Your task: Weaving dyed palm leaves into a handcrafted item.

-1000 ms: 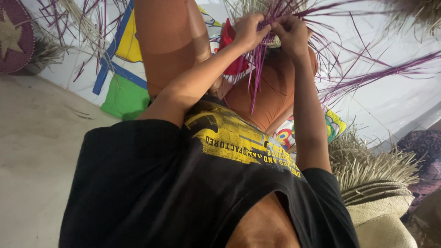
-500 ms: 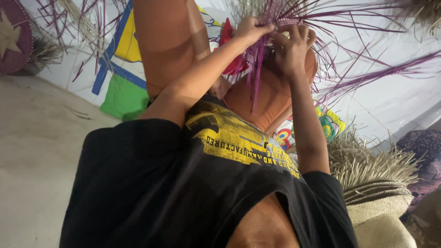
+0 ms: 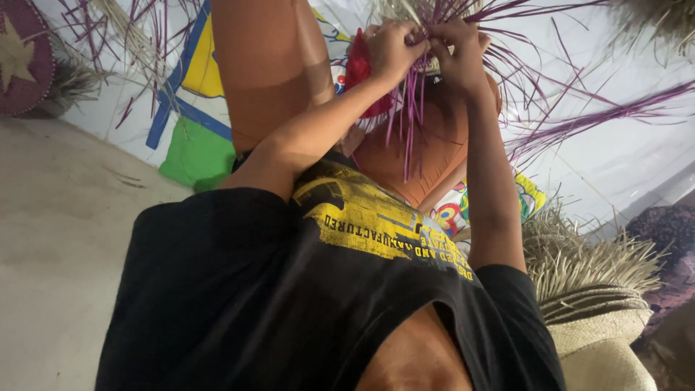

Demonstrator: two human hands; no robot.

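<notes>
Pinching purple straw strands (image 3: 414,101) with left hand (image 3: 391,49) and right hand (image 3: 457,52), fingers regathered tight after loosening; weave (image 3: 433,66) tightening.

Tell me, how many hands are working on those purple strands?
2. The left hand clutches the purple strands on the bundle's left side. The right hand pinches them just beside it, over the bent knee. No other person's hands are in view.
</notes>
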